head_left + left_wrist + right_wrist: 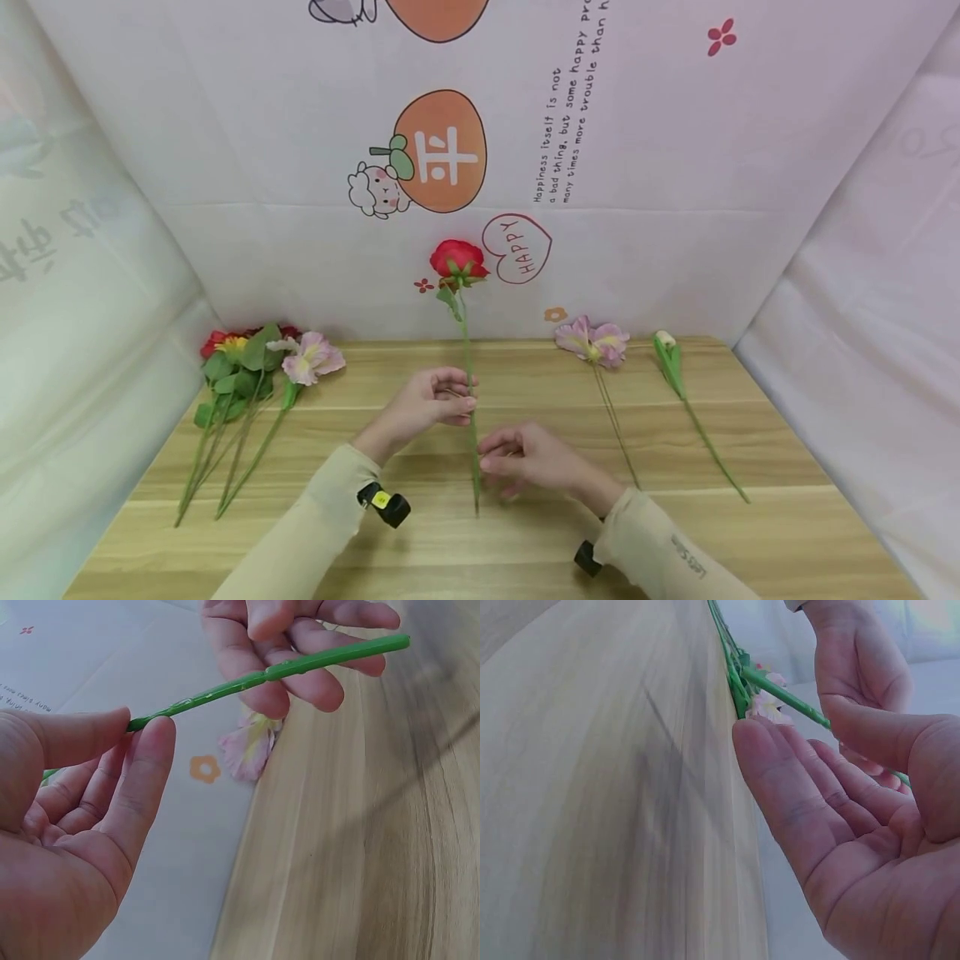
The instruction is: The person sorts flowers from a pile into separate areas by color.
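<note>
A red artificial rose [457, 260] stands nearly upright over the middle of the table, bloom at the top. My left hand [431, 403] pinches its green stem between thumb and forefinger, partway down. In the left wrist view the lower stem [225, 690] juts out past the left hand's fingertips. Close to the right of that lower stem is my right hand [528, 457], fingers loosely bent and thumb apart, gripping nothing. The right wrist view shows the right hand [855, 825] with its palm side visible; whether it touches the stem I cannot tell.
Several artificial flowers [247, 367], red, yellow and pink with green leaves, lie bunched at the table's left. To the right lie a pink-purple flower [592, 342] and a white tulip-like bud [666, 340] on a green stem. A printed white cloth [660, 167] rises behind the wooden table [525, 542].
</note>
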{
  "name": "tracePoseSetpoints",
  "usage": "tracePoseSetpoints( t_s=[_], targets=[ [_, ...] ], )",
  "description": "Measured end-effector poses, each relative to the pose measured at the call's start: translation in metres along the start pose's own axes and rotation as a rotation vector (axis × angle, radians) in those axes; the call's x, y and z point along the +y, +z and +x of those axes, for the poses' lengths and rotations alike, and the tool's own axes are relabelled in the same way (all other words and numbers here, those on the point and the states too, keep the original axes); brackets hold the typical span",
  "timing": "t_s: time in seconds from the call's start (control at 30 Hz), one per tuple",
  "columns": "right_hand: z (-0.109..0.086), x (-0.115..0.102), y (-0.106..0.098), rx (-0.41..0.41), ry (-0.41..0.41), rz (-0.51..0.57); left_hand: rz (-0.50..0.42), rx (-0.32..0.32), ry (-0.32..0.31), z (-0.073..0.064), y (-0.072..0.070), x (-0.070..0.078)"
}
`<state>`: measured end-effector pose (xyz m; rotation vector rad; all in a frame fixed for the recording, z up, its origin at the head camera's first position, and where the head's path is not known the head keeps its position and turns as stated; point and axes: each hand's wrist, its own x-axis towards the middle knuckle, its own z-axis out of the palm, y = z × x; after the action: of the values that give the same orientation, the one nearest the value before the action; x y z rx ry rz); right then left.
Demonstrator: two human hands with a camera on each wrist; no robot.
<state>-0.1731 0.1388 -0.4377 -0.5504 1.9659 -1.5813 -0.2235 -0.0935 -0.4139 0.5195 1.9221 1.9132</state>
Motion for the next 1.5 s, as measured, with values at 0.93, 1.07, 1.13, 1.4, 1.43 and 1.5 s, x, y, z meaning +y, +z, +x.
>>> tracePoseSetpoints(
  t_s=[0.93,1.07,1.13,1.4,1.43,1.5],
  targets=[
    [-0.004,0.002,0.001,0.048,-0.044,-0.034,0.007,0.049,-0.007,0.012,0.019,0.005],
    [-0.004,0.003,0.000,0.082,-0.046,-0.034,0.010,0.043,-0.015,0.013,0.021,0.006],
    [-0.004,0.003,0.000,0.088,-0.044,-0.040,0.011,0.043,-0.017,0.013,0.022,0.006],
    [-0.004,0.005,0.000,0.088,-0.054,-0.039,-0.019,0.056,-0.011,0.014,0.024,0.003],
    [-0.003,0.005,-0.001,0.089,-0.057,-0.037,-0.020,0.057,-0.014,0.014,0.024,0.003],
    [-0.004,0.005,-0.001,0.090,-0.064,-0.028,-0.019,0.056,-0.019,0.014,0.024,0.001]
  ],
)
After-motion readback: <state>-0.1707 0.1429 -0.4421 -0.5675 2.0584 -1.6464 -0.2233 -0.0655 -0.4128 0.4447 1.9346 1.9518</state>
